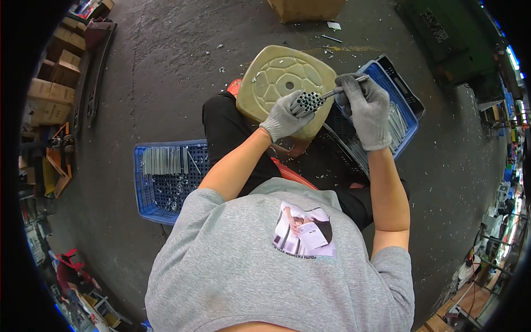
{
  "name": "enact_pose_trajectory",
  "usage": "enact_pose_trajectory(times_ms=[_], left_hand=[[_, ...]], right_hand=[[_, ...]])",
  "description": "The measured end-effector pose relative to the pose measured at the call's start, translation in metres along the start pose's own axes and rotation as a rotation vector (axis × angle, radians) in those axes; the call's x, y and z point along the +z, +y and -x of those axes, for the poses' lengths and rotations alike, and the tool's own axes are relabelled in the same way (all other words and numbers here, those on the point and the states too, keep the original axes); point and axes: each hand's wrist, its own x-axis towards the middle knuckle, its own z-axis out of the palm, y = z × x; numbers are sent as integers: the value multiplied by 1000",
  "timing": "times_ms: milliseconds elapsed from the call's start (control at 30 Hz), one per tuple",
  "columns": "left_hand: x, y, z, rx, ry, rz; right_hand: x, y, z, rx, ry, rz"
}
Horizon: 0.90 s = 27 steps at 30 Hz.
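Observation:
In a grey knit glove, my left hand (285, 117) is wrapped round a bundle of thin metal tubes (310, 102), whose round open ends face up. The bundle is above the near part of a yellowish plastic stool (276, 72). My right hand (362, 105), also gloved, grips a slim metal rod-like tool (347, 87). Its tip points left and down at the tube ends; whether it touches or enters one is too small to tell.
A blue crate (145, 199) at my left holds a row of metal tubes and small bits. Another blue crate (412, 124) with tubes stands at my right, beside a black crate (340, 128). A cardboard box (307, 10) and a green machine (451, 41) stand farther off.

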Motion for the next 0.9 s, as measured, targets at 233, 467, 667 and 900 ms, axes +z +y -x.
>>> enact_pose_trajectory(times_ms=[233, 467, 667, 900], left_hand=[[-2, 4, -1, 0, -20, -141], [0, 3, 1, -21, 12, -61], [-1, 4, 2, -38, -2, -83], [-1, 3, 1, -110, -21, 12]], right_hand=[[0, 7, -2, 190, -10, -52], [0, 19, -4, -257, -147, 299], [1, 6, -2, -275, -165, 372], [0, 3, -7, 101, -13, 21]])
